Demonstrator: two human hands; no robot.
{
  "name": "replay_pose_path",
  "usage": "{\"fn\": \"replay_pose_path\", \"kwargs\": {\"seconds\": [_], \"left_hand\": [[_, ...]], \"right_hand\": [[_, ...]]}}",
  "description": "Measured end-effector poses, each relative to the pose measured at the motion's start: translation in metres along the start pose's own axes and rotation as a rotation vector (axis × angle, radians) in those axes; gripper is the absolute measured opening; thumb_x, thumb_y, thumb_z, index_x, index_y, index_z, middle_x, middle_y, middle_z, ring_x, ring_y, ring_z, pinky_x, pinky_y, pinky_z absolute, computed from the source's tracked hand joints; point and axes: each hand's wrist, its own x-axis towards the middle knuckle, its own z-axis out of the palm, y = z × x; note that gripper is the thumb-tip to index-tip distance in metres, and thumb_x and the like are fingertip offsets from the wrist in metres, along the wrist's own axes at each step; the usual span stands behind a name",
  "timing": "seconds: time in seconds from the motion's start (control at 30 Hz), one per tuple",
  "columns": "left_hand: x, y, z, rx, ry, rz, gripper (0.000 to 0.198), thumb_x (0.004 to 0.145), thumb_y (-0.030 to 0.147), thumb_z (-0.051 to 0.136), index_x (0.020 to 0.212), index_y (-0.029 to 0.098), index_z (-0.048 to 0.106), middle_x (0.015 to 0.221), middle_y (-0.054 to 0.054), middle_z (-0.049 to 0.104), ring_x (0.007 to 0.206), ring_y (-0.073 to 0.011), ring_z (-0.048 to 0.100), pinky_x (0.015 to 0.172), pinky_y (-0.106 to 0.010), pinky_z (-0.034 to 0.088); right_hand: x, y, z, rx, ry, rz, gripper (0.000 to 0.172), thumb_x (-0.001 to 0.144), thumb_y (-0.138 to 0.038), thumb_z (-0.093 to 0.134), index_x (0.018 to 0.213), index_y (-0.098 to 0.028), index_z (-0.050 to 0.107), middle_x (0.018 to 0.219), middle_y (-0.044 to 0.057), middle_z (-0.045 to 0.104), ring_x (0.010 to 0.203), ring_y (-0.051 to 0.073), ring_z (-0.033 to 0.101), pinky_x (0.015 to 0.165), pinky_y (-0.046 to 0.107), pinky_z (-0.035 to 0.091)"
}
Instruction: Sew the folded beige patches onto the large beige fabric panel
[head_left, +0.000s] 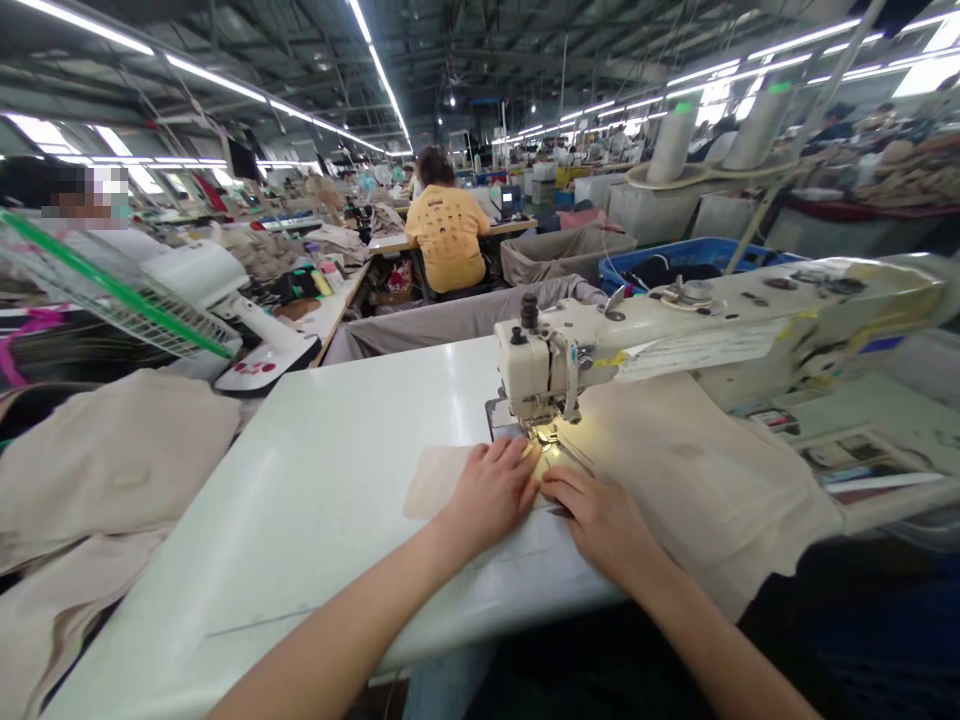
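Note:
My left hand [487,490] lies flat on a small beige fabric piece [433,478] on the white sewing table [315,500], fingertips just short of the presser foot [546,434]. My right hand [596,515] presses the edge of a larger beige fabric [697,480] that spreads right under the arm of the cream sewing machine [675,335]. The machine's lamp lights the cloth at the needle. Both hands rest with fingers together on the fabric, side by side.
A stack of beige fabric pieces [105,460] lies at the left. A white fan with a green-edged grille [150,300] stands behind it. A person in a yellow shirt [448,235] sits ahead with their back to me. Thread cones [671,140] and a blue bin [675,260] stand behind the machine.

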Motion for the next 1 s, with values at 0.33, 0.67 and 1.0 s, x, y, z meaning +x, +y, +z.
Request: {"fn": "replay_pose_path", "kwargs": {"seconds": [0.33, 0.67, 1.0], "left_hand": [[0.0054, -0.0043, 0.0056, -0.065, 0.000, -0.015, 0.036, 0.100, 0.035, 0.048, 0.134, 0.022, 0.052, 0.133, -0.011, 0.058, 0.122, -0.0282, 0.050, 0.095, -0.043, 0.043], [0.0046, -0.0034, 0.0076, -0.069, 0.015, -0.016, 0.035, 0.101, 0.035, 0.047, 0.132, 0.021, 0.054, 0.131, -0.010, 0.058, 0.121, -0.0283, 0.050, 0.096, -0.044, 0.043], [0.0022, -0.0026, 0.0065, -0.057, 0.049, 0.002, 0.037, 0.101, 0.035, 0.046, 0.134, 0.021, 0.055, 0.138, -0.013, 0.056, 0.125, -0.0291, 0.052, 0.096, -0.046, 0.046]], "right_hand": [[0.0008, -0.0010, 0.0014, -0.004, 0.020, 0.031, 0.045, 0.082, 0.005, 0.043, 0.111, -0.019, 0.069, 0.118, 0.007, 0.071, 0.104, 0.020, 0.068, 0.088, 0.029, 0.055], [0.0005, -0.0025, 0.0008, -0.013, 0.012, 0.037, 0.052, 0.079, 0.008, 0.040, 0.113, -0.018, 0.069, 0.119, 0.008, 0.071, 0.106, 0.021, 0.068, 0.089, 0.031, 0.056], [0.0031, -0.0041, -0.0014, -0.037, 0.014, 0.050, 0.044, 0.085, 0.004, 0.042, 0.112, -0.018, 0.070, 0.118, 0.008, 0.072, 0.099, 0.021, 0.071, 0.081, 0.031, 0.059]]}}
